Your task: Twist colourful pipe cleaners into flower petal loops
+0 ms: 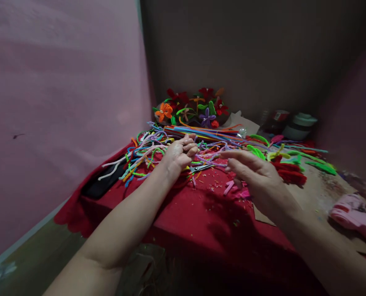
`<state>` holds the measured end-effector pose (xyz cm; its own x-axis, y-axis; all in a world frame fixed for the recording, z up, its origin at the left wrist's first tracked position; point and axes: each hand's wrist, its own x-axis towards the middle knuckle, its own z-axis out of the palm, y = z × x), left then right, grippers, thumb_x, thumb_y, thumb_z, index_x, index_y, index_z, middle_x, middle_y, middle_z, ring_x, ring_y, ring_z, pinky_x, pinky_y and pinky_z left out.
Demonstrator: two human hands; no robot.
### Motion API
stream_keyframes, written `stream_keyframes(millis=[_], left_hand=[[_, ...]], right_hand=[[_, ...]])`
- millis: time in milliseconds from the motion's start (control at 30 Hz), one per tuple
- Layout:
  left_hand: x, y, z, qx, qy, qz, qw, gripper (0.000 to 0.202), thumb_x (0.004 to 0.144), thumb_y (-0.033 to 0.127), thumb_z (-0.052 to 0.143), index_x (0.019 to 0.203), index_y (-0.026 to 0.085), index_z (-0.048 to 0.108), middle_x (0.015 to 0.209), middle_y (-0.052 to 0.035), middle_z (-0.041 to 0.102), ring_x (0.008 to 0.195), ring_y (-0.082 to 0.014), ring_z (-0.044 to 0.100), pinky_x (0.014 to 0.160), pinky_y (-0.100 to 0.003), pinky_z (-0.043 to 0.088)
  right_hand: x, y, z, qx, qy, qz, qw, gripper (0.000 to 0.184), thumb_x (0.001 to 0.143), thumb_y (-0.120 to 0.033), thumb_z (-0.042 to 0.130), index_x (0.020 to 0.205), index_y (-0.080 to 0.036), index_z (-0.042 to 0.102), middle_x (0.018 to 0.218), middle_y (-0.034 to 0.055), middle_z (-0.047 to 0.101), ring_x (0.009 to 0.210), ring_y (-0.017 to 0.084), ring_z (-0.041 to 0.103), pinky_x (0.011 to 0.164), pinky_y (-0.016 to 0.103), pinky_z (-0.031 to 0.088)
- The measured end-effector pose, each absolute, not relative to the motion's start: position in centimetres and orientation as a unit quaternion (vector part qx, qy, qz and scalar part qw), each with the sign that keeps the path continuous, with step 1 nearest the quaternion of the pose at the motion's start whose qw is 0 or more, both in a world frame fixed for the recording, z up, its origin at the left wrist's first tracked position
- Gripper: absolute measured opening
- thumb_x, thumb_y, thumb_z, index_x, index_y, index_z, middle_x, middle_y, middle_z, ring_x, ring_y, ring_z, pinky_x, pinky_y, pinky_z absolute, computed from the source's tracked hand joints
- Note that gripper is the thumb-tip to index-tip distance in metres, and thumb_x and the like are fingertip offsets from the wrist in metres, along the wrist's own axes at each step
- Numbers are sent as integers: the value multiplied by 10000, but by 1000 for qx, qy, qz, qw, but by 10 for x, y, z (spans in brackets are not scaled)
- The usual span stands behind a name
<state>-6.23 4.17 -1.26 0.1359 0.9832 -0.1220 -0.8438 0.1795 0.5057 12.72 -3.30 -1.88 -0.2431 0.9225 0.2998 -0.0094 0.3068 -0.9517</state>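
Above the red-covered table (pixel 183 209), my left hand (pixel 183 153) has its fingers curled in; anything inside them is too small to make out. Just beneath it lie scissors (pixel 203 167), blades pointing right, their handles partly hidden by the hand. My right hand (pixel 253 170) hovers to the right with fingers stretched toward the left, and no object shows in it. Loose pipe cleaners (pixel 149 154) in many colours spread behind and left of my left hand. A bundle of straight pipe cleaners (pixel 198 132) lies farther back. Pink pieces (pixel 240 190) rest below my right hand.
Pipe-cleaner flowers (pixel 207 118) stand at the back wall. On the right, cardboard (pixel 315 191) carries red pipe-cleaner shapes (pixel 290 172) and a pink glue gun (pixel 352 213). A lidded container (pixel 300 125) stands behind. At left lies a black phone-like object (pixel 101 181).
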Motion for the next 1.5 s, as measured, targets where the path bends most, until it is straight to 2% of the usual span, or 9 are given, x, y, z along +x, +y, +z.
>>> stream_keyframes(millis=[167, 300, 433, 500, 600, 767, 967, 1200, 1500], left_hand=[[-58, 41, -12, 147, 211, 625, 737, 256, 924, 128, 297, 744, 113, 478, 404, 93, 273, 271, -16, 238, 279, -146, 148], [-59, 41, -11, 142, 200, 631, 736, 262, 921, 98, 276, 752, 113, 476, 399, 93, 282, 267, -13, 243, 279, -141, 156], [-58, 41, -13, 145, 191, 626, 742, 249, 926, 133, 290, 759, 107, 474, 403, 90, 295, 272, -14, 252, 279, -144, 164], [-57, 41, -14, 150, 186, 628, 740, 243, 925, 131, 294, 764, 112, 475, 407, 88, 298, 275, -15, 257, 283, -146, 169], [-57, 41, -16, 155, 181, 630, 739, 231, 922, 135, 307, 771, 118, 481, 412, 86, 296, 281, -20, 259, 288, -150, 176], [-54, 42, -20, 169, 181, 620, 744, 236, 919, 146, 320, 765, 99, 492, 421, 82, 309, 289, -19, 252, 290, -150, 175], [-51, 45, -24, 211, 184, 605, 745, 226, 888, 74, 325, 771, 92, 518, 442, 64, 362, 320, -28, 311, 330, -146, 265], [-52, 50, -29, 301, 328, 644, 622, 199, 851, 106, 396, 740, 89, 560, 542, 5, 548, 442, -67, 523, 489, -208, 466], [-53, 51, -33, 431, 409, 650, 474, 154, 650, 216, 672, 691, 95, 586, 502, 31, 554, 354, -56, 461, 327, -162, 342]], right_hand=[[133, -12, -18, -338, -625, 599, 369, 312, 719, -263, 655, 1025, -207, 644, 958, 47, 669, 819, 144, 610, 630, 225, 481], [134, -10, -16, -355, -614, 615, 344, 385, 679, -194, 684, 1060, -192, 631, 791, 28, 685, 553, 98, 575, 459, 196, 435], [119, -12, -26, -395, -615, 599, 327, 163, 700, -197, 649, 854, -162, 691, 444, -58, 539, 342, 44, 383, 320, 155, 262], [111, -13, -31, -396, -598, 609, 338, 93, 719, -224, 626, 711, -147, 677, 452, -42, 540, 334, 38, 360, 311, 157, 237], [107, -15, -35, -371, -583, 633, 350, 166, 729, -232, 612, 597, -131, 623, 480, -15, 552, 390, 50, 435, 371, 156, 329], [104, -17, -41, -347, -475, 724, 361, 72, 654, -168, 642, 704, -136, 601, 562, -18, 565, 475, 90, 523, 446, 209, 450], [100, -18, -44, -351, -418, 743, 387, 157, 599, -189, 680, 648, -127, 544, 531, -26, 531, 381, 34, 411, 298, 127, 162], [106, -15, -44, -390, -345, 756, 396, 174, 585, -187, 671, 601, -130, 507, 450, -56, 464, 327, 5, 313, 307, 141, 107], [119, -14, -42, -384, -300, 780, 393, 119, 630, -159, 624, 609, -128, 511, 431, -56, 455, 303, 2, 302, 280, 123, 98]])
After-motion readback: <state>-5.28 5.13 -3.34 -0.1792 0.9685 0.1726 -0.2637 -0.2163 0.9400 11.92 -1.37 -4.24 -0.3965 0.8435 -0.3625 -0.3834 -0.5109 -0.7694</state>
